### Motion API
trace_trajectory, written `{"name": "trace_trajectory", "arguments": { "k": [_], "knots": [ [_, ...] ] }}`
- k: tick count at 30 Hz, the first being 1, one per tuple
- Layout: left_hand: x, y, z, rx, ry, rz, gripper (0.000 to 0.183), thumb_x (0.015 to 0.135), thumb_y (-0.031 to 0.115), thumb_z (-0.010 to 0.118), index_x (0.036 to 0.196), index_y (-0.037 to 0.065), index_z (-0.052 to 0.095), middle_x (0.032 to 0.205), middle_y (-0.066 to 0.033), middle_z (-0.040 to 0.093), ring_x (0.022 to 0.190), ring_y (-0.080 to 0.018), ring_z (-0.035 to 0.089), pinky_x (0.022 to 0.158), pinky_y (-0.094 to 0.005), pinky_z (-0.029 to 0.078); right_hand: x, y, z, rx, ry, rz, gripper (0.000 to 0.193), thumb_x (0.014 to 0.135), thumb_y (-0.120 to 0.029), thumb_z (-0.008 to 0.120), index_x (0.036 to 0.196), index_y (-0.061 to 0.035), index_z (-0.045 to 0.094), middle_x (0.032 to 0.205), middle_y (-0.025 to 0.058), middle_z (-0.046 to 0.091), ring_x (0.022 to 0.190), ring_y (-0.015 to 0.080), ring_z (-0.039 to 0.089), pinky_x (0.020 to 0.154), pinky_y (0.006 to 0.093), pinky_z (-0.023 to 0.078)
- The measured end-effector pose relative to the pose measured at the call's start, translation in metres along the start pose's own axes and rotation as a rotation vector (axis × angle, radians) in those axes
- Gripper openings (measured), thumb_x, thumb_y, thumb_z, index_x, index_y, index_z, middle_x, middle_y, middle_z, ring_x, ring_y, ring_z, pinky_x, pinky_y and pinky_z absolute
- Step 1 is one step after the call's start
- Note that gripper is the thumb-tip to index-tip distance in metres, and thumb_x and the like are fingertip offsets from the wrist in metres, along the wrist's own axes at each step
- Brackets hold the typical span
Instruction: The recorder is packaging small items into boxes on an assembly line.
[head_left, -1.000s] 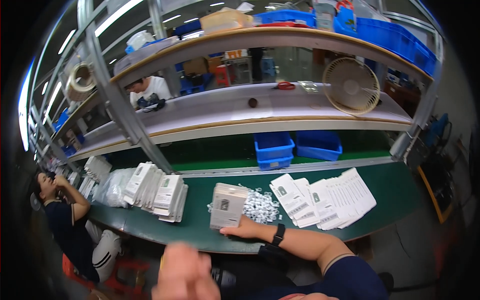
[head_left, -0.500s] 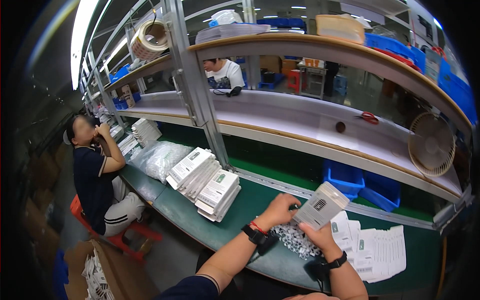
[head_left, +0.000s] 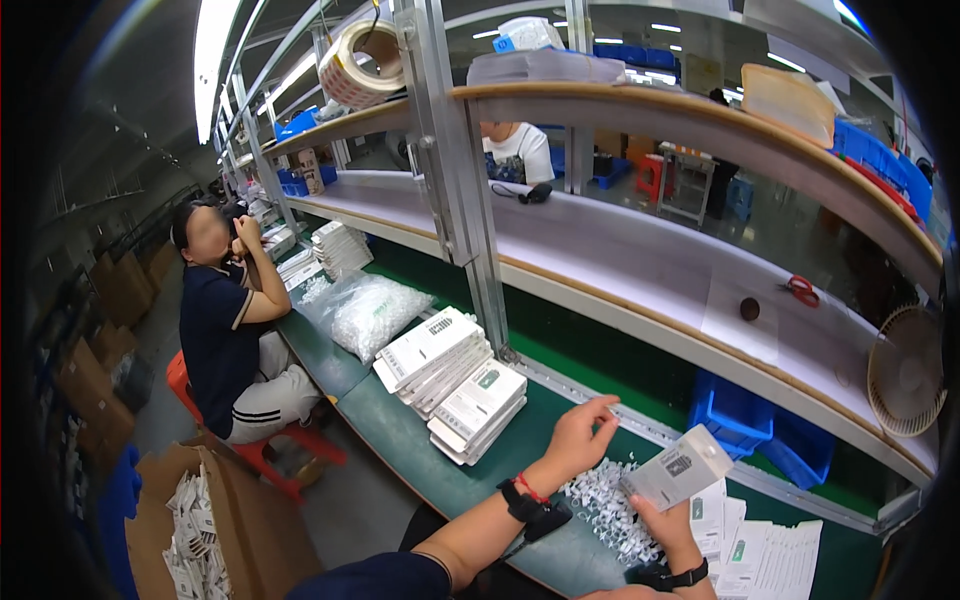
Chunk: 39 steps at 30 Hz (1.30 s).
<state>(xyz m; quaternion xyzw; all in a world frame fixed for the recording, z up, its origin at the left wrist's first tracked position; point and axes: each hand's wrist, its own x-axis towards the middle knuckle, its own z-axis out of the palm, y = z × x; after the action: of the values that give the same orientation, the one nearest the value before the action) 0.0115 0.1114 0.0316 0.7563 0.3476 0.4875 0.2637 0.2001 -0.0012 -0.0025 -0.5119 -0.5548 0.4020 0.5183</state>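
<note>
My right hand (head_left: 664, 522) grips a flat white carton (head_left: 676, 470) with a dark printed panel, holding it tilted above the bench by its lower edge. My left hand (head_left: 583, 438) is open, fingers stretched toward the far side and apart from the carton, with nothing visible in it. Below both hands a heap of small white plastic pieces (head_left: 606, 508) lies on the green bench (head_left: 400, 437). Beside my right wrist, several flat white cartons (head_left: 785, 558) are fanned out, overlapping. To the left of my left arm rest two stacks of similar cartons (head_left: 436, 350).
A clear bag of white pieces (head_left: 375, 318) lies beyond the stacks. Blue bins (head_left: 730, 415) sit under the shelf (head_left: 640, 250), which bears red scissors (head_left: 801, 291) and a fan (head_left: 905, 370). A co-worker (head_left: 215, 310) sits at left near a cardboard box (head_left: 235, 510) holding white cartons.
My left hand has moved off the carton and its fingers have straightened. The carton stays in my right hand. The whole view has shifted, with the scene further right.
</note>
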Motion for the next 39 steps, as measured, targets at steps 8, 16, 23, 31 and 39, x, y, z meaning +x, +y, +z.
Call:
{"name": "trace_trajectory", "arguments": {
  "k": [8,16,23,31,39],
  "knots": [
    [0.115,0.019,-0.038,0.443,0.13,-0.194,0.081,0.082,0.005,0.051,0.151,0.002,0.007,0.063,-0.0202,0.061,0.059,-0.039,0.062,0.059,-0.0487,0.048,-0.007,0.006,0.002,0.01,0.014,0.009,0.042,0.074,-0.013,0.077,0.109,0.0041,0.061,0.104,0.0151,0.066,0.097,0.0261,0.064,0.086,0.0353,0.05],
    [0.128,-0.005,-0.062,0.584,0.087,-0.154,0.083,0.078,0.006,0.052,0.151,0.007,0.014,0.066,-0.022,0.063,0.062,-0.0406,0.062,0.063,-0.0497,0.05,-0.01,-0.005,0.001,-0.153,-0.02,0.121,0.047,0.077,-0.015,0.077,0.115,0.0038,0.058,0.107,0.0183,0.066,0.1,0.0283,0.064,0.089,0.0366,0.049],
    [0.128,0.008,-0.062,0.481,0.137,-0.211,0.069,0.08,0.008,0.053,0.145,0.01,0.032,0.068,-0.0199,0.064,0.063,-0.0388,0.063,0.063,-0.0486,0.05,-0.004,0.01,0.0,-0.097,0.054,0.121,0.044,0.076,-0.012,0.077,0.113,0.004,0.059,0.107,0.0177,0.066,0.099,0.0267,0.064,0.088,0.0363,0.05],
    [0.029,0.006,0.009,-0.127,-0.198,-0.068,0.02,0.086,0.009,0.063,0.105,0.002,0.067,0.075,-0.0115,0.068,0.063,-0.017,0.065,0.057,-0.0297,0.049,-0.008,0.011,-0.001,-0.075,0.041,0.095,0.041,0.075,-0.011,0.077,0.11,0.004,0.061,0.103,0.0154,0.067,0.093,0.0242,0.065,0.083,0.0352,0.051],
    [-0.009,-0.021,0.023,0.006,-0.477,-0.007,0.011,0.078,0.011,0.067,0.085,0.004,0.071,0.086,-0.0123,0.066,0.087,-0.0314,0.062,0.077,-0.04,0.049,-0.008,0.011,-0.001,-0.082,0.002,0.028,0.038,0.075,-0.01,0.077,0.107,0.0033,0.062,0.101,0.014,0.067,0.092,0.0229,0.065,0.081,0.0347,0.051]
  ]
}}
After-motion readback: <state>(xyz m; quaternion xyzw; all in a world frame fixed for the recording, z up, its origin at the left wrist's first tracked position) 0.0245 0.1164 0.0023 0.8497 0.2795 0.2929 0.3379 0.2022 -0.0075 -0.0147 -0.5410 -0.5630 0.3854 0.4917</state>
